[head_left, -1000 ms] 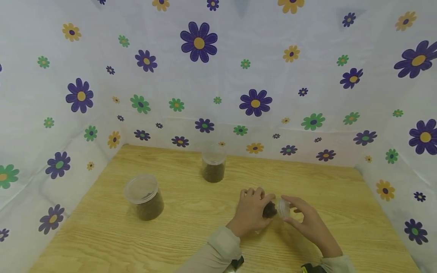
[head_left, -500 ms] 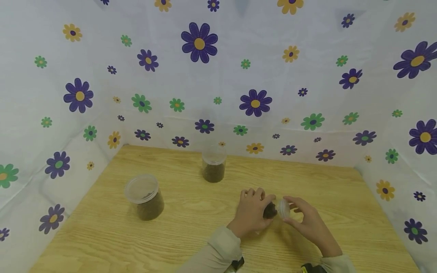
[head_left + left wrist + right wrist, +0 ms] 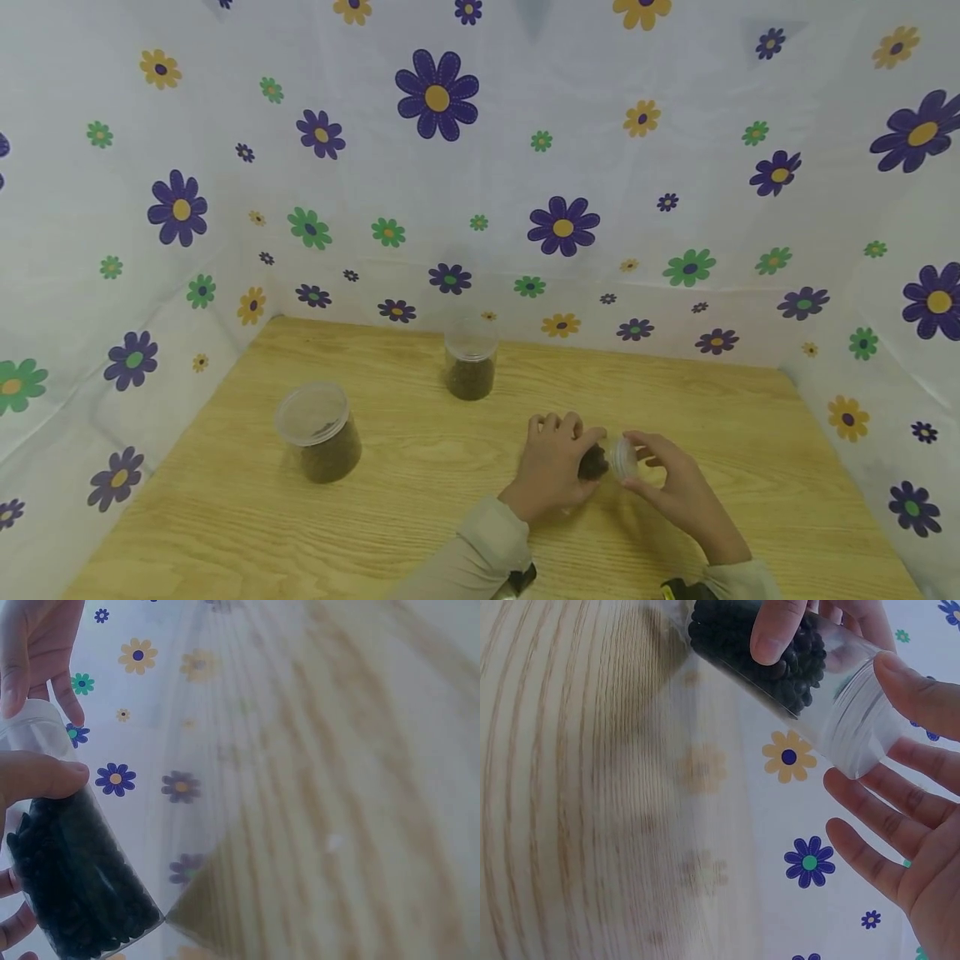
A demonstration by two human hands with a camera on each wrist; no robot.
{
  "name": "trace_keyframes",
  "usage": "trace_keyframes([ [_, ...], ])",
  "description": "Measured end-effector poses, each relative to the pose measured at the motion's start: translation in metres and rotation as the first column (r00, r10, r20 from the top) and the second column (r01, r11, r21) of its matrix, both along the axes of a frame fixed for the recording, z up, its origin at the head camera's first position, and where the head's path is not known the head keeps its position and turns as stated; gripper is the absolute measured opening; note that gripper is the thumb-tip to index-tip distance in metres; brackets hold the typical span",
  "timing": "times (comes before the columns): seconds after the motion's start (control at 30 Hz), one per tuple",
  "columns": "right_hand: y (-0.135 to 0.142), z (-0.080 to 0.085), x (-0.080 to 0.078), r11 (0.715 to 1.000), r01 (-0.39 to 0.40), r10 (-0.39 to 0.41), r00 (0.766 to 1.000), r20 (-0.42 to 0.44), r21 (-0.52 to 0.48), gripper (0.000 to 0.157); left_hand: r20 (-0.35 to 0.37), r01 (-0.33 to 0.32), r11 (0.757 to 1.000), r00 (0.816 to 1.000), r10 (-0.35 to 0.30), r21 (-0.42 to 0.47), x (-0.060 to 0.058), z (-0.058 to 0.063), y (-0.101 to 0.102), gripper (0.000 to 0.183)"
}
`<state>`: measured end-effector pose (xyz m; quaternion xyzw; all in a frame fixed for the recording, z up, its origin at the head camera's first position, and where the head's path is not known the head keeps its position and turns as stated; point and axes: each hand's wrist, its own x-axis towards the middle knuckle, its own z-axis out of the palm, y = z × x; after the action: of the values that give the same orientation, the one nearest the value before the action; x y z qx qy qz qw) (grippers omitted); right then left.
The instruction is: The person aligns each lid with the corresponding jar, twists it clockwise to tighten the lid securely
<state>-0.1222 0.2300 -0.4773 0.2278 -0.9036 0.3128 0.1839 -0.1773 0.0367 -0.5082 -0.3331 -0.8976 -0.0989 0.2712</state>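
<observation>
My left hand (image 3: 551,462) grips a clear plastic jar (image 3: 82,877) that is partly filled with small black beans or bead-like pieces. The jar lies tilted over the table, its capped end toward the right. In the right wrist view, a ridged clear lid (image 3: 862,724) sits on that end. My right hand (image 3: 678,483) holds this lid, with the thumb (image 3: 922,694) on one side and fingers under the other. In the head view, the left hand covers much of the jar, and the dark contents show between the two hands.
A wide lidded jar (image 3: 330,450) with dark brown contents stands on the left of the wooden table (image 3: 420,500). Another similar jar (image 3: 471,375) is near the back. White flower-printed cloth (image 3: 495,167) rises behind the table and along both sides.
</observation>
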Motion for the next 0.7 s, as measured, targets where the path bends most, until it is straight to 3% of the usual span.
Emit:
trace_keyframes([
  [0.3, -0.003, -0.004, -0.003, 0.998, 0.006, -0.008, 1.000, -0.026, -0.070, 0.060, 0.029, -0.024, 0.999, 0.999, 0.023, 0.022, -0.003, -0.002, -0.001, 0.066],
  [0.47, -0.007, -0.003, -0.005, 0.993, 0.012, -0.014, 1.000, -0.015, -0.115, 0.061, 0.131, -0.035, 0.996, 0.991, 0.024, 0.079, -0.005, -0.003, -0.002, 0.066],
  [0.7, -0.012, -0.001, -0.007, 0.988, 0.040, -0.034, 0.999, 0.041, -0.146, 0.055, 0.304, -0.030, 0.975, 0.952, -0.040, 0.222, -0.006, -0.001, -0.005, 0.068],
])
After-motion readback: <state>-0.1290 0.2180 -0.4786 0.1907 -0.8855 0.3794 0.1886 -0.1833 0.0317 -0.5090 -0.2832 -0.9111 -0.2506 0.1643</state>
